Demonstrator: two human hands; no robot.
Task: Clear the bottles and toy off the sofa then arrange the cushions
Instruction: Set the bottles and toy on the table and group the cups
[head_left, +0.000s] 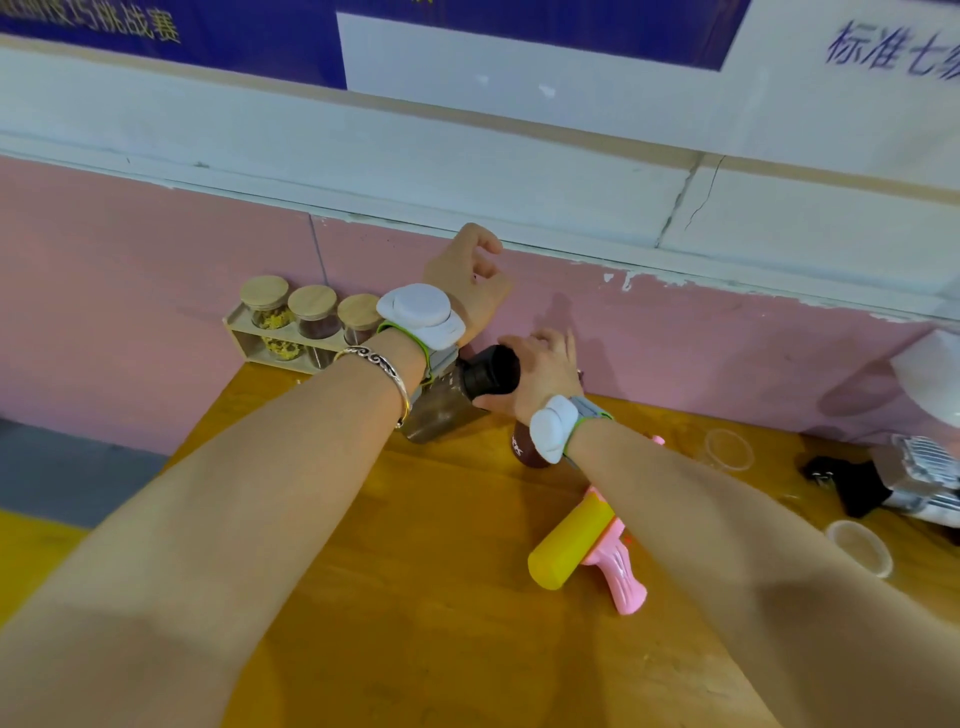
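Setting down at the desk's (415, 597) back edge by the pink wall: right hand (540, 364) clamped on the dark-capped brown bottle (457, 400), upright-ish, slightly tilted. Left hand (467, 280) hovers just beyond, loosely curled, empty. Yellow-and-pink toy water gun (587, 545) lies nearer, under the right arm.

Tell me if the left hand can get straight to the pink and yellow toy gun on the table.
Probably not straight. The left hand is raised near the wall, empty, and the right forearm lies across the path, partly covering the toy gun. Its yellow end is exposed and reachable from nearer the body.
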